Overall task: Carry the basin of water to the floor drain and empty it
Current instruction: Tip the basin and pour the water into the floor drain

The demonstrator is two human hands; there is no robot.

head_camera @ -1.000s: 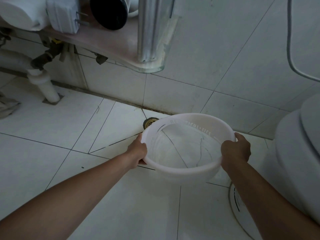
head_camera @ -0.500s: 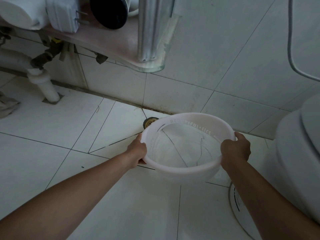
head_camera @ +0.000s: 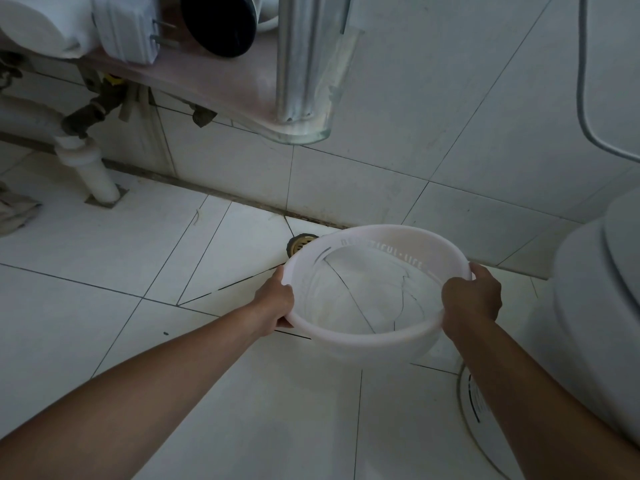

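We hold white basin (head_camera: 377, 341) off floor, just short of brass floor drain (head_camera: 300, 244), which peeks out past basin's far-left rim. Left hand (head_camera: 275, 304) grip wrapped on left rim, thumb over edge, fingers under. Right hand (head_camera: 471, 297) grip wrapped on right rim, fingers curled over edge. Basin roughly level; clear water inside, tile joints showing through it. Toilet (head_camera: 595, 327) close at right. Glass shelf (head_camera: 304, 129) on wall above. White drain pipe (head_camera: 91, 168) at far left.
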